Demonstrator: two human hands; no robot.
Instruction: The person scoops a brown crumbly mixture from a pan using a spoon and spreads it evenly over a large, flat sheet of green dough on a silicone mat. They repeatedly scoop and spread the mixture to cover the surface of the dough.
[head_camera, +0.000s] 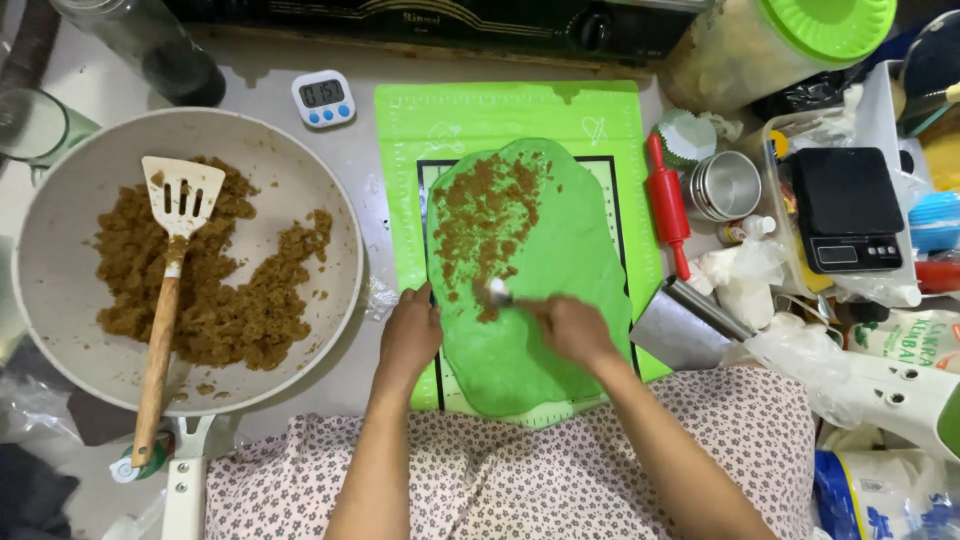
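Note:
A rolled-out sheet of green dough (560, 250) lies on a green silicone mat (600, 115). Brown crumbly filling (485, 215) covers the dough's upper left part. My right hand (575, 330) holds a metal spoon (499, 292), whose bowl rests on the dough at the lower edge of the filling. My left hand (408, 335) presses flat on the left edge of the dough and mat, holding nothing.
A large white pan (60, 270) at left holds more brown filling (220, 300) and a slotted spatula (165, 300). A white timer (323, 98), red rolling pin (668, 205), metal scraper (685, 325), metal cups (728, 185), black scale (848, 210) and a green-lidded jar (780, 40) surround the mat.

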